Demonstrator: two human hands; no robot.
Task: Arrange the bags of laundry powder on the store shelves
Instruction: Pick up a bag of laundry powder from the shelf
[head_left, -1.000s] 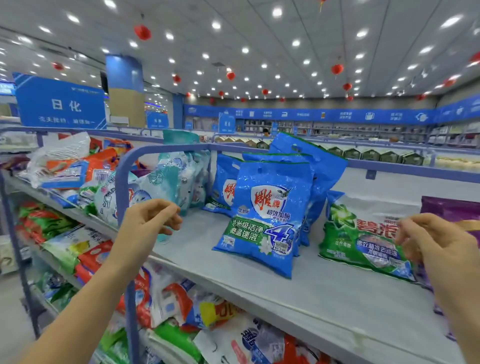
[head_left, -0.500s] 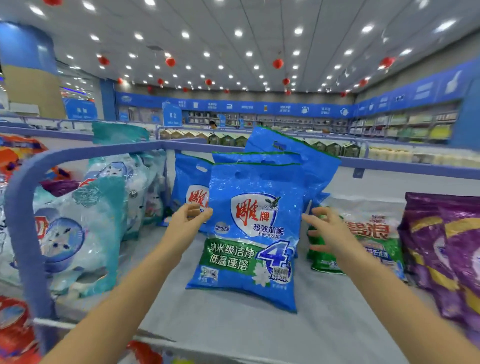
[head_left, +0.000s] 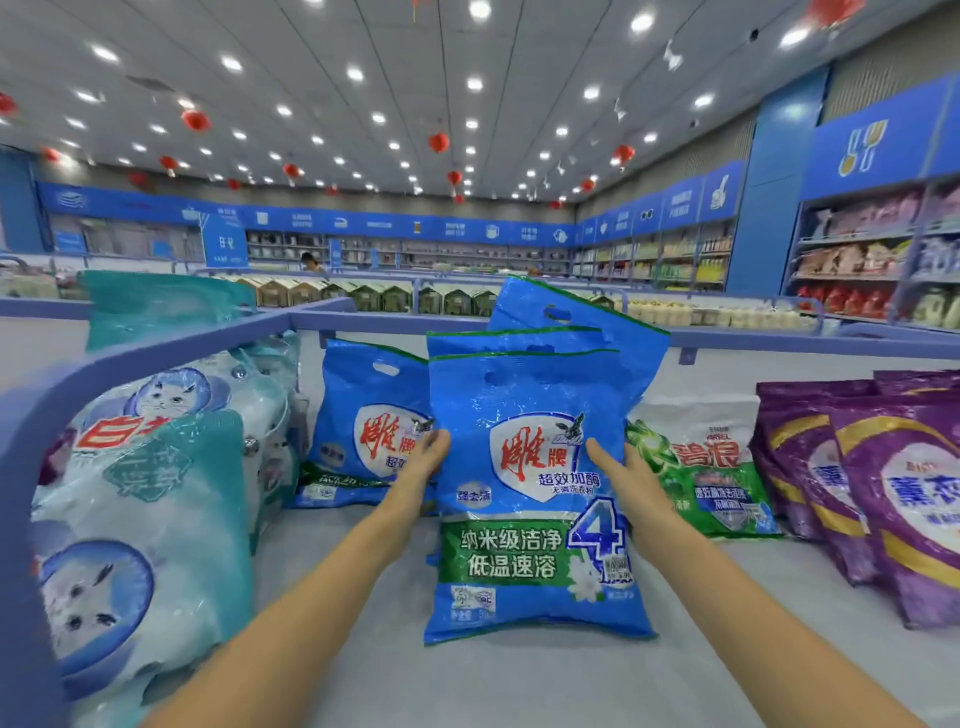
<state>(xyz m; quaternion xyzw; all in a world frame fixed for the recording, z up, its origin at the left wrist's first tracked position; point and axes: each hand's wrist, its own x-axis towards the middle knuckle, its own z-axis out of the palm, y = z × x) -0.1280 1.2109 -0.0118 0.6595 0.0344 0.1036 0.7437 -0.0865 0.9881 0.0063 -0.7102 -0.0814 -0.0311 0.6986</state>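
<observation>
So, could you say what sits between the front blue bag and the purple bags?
A green bag, beside the front blue bag, in the head view.

Both bare forearms extend forward from the lower frame and converge slightly. Left hand (head_left: 423, 460) grips the left edge of the front blue plastic laundry-powder bag (head_left: 530, 519), fingertips on its face. Right hand (head_left: 626, 475) grips the right edge at matching height, one digit across the front, the others hidden behind.
</observation>
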